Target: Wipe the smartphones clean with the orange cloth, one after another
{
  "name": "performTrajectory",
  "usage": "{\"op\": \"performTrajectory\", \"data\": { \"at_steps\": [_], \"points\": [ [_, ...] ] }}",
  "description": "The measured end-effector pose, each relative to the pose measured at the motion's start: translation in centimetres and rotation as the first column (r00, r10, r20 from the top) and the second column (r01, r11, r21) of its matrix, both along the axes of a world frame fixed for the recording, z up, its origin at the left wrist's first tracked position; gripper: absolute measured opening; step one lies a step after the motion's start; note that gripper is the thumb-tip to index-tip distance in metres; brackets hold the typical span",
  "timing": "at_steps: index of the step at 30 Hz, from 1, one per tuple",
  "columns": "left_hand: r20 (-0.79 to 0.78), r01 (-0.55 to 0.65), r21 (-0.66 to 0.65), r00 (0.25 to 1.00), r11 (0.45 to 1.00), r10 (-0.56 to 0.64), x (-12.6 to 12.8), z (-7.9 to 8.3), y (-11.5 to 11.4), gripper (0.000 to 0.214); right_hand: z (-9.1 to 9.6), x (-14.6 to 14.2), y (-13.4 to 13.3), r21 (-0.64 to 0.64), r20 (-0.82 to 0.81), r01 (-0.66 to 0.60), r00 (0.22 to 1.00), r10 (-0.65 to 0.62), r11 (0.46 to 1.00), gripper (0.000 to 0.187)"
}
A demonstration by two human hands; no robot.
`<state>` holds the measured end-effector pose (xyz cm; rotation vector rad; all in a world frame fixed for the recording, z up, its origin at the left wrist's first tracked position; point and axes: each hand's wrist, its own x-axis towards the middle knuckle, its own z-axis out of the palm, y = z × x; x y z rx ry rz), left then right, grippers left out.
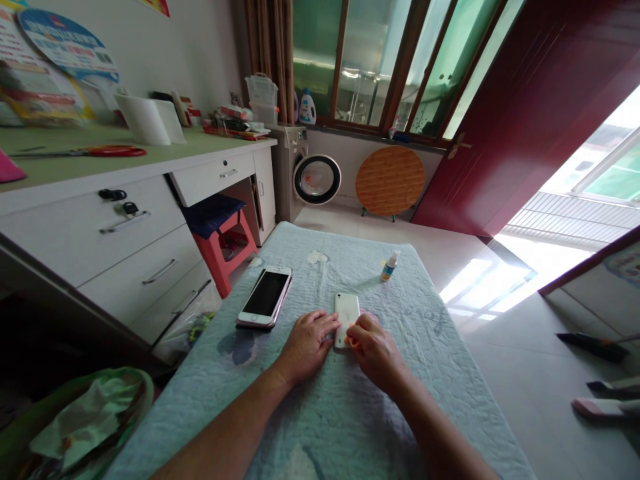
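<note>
A white phone (349,305) lies face down on the cloth-covered table (400,407). My left hand (309,343) rests at its left edge, fingers stretched out flat and their tips touching the phone. Over the phone's lower right part, my right hand (373,347) is closed around a small orange cloth (351,335) pressed to the phone's back; most of that cloth is hidden by the fingers. To the left lies a second phone (266,293), white-framed with a dark screen, on top of a dark flat thing. A small spray bottle (390,266) stands upright farther back on the right.
At the left is a desk (145,177) with a paper roll (145,120) and red-handled scissors (113,152). A red stool (225,250) stands by the table's far left side. A lined bin (145,380) sits at the near left. Behind are a washing machine (289,143) and a round wooden tabletop (390,180).
</note>
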<state>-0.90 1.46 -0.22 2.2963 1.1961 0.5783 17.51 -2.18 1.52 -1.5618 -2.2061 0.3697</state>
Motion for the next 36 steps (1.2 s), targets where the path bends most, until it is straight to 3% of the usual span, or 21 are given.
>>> {"op": "performTrajectory", "data": {
  "at_steps": [5,10,17,24,30,36],
  "points": [
    [0.012,0.001,0.013,1.000,1.000,-0.002,0.0,-0.2,0.0,0.039,-0.4,-1.2,0.2,0.006,-0.027,-0.063,0.998,0.063,0.998,0.014],
    [0.008,0.008,0.027,1.000,1.000,-0.009,-0.1,-0.3,-0.1,0.042,0.3,-0.1,0.2,-0.040,-0.031,-0.105,0.994,0.104,0.994,0.016],
    [-0.010,0.009,-0.004,1.000,1.000,-0.009,-0.1,0.1,-0.2,0.054,1.1,2.3,0.0,-0.098,-0.024,-0.013,1.000,0.011,0.995,0.010],
    [0.024,-0.008,0.032,1.000,0.999,0.007,0.0,-0.4,0.0,0.047,0.0,2.0,0.4,-0.098,-0.214,-0.052,0.976,0.030,0.994,0.005],
    [0.016,0.013,0.048,1.000,0.999,-0.014,0.0,-0.5,0.0,0.046,-0.2,1.7,1.3,-0.080,-0.151,-0.033,0.988,0.021,0.996,0.010],
    [0.020,0.020,0.044,1.000,0.999,-0.021,0.0,-0.2,-0.1,0.047,0.1,2.0,4.8,-0.042,-0.051,0.041,0.998,-0.043,0.998,0.002]
  ]
}}
